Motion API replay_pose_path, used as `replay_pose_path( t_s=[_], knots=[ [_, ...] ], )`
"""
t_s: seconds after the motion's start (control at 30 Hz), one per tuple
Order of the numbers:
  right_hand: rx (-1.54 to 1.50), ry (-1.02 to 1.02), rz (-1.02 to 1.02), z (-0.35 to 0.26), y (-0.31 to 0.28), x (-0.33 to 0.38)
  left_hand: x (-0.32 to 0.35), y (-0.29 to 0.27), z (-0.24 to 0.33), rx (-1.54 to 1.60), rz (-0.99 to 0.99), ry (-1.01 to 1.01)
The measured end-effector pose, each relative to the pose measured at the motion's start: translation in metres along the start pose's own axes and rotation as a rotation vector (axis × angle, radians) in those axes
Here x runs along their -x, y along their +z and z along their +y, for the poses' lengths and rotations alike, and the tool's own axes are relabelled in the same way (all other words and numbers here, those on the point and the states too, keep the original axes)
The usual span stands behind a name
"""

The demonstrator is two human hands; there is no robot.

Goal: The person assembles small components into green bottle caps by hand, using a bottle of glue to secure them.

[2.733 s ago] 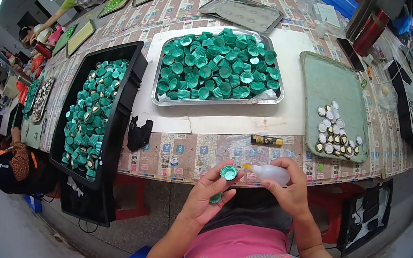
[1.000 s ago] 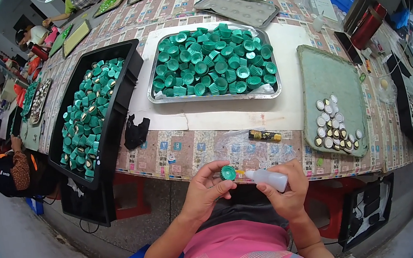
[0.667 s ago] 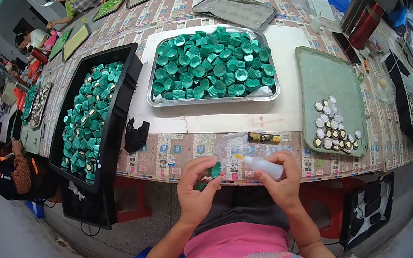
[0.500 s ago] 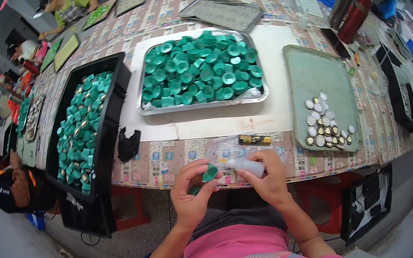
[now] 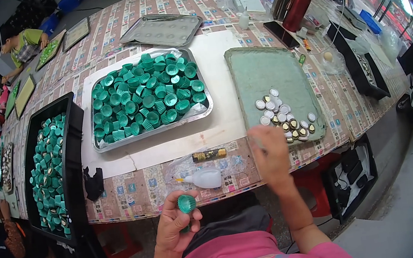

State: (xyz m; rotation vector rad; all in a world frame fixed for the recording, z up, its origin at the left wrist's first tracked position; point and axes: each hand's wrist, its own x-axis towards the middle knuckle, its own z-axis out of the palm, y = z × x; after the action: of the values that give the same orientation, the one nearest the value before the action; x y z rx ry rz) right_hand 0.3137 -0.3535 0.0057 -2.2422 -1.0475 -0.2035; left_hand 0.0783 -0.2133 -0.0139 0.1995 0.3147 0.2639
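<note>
While the left hand (image 5: 175, 227) pinches a green cap (image 5: 186, 203), the blurred right hand (image 5: 270, 153), grip unclear, reaches near silver discs (image 5: 284, 118) on a green tray (image 5: 267, 71).

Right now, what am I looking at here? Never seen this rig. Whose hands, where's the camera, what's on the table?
No machine: a person's bare hands, filmed from a fisheye camera worn on the head, looking down, so edges bend. The left hand holds a green cap. The right hand reaches toward small round discs on a green tray; whether it holds anything is blurred. A white squeeze bottle lies at the table's edge. A metal tray and a black bin hold more green caps.
</note>
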Motion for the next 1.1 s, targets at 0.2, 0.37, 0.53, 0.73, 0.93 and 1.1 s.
replay_pose_path(
  t_s=[0.2, 0.37, 0.53, 0.73, 0.93, 1.1],
  knots=[
    [0.151, -0.008, -0.162, 0.063, -0.020, -0.032, 0.003, 0.003, 0.006, -0.022, 0.006, -0.013],
    [0.029, -0.020, -0.384, 0.059, -0.020, -0.049, 0.009, 0.002, 0.010, -0.031, 0.004, -0.056],
    [-0.333, 0.386, -0.343, -0.003, -0.010, -0.034, 0.014, -0.008, 0.025, -0.122, 0.049, -0.061],
    [-0.702, 0.095, -0.570, -0.090, 0.022, 0.016, 0.015, -0.028, 0.035, -0.251, 0.093, -0.085],
    [-0.767, 0.035, -0.726, -0.124, 0.045, 0.026, 0.026, -0.033, 0.047, -0.338, 0.111, -0.090],
    [-1.031, 0.379, -0.675, -0.128, 0.056, 0.044, 0.027, -0.038, 0.049, -0.457, 0.098, 0.024]
  ],
)
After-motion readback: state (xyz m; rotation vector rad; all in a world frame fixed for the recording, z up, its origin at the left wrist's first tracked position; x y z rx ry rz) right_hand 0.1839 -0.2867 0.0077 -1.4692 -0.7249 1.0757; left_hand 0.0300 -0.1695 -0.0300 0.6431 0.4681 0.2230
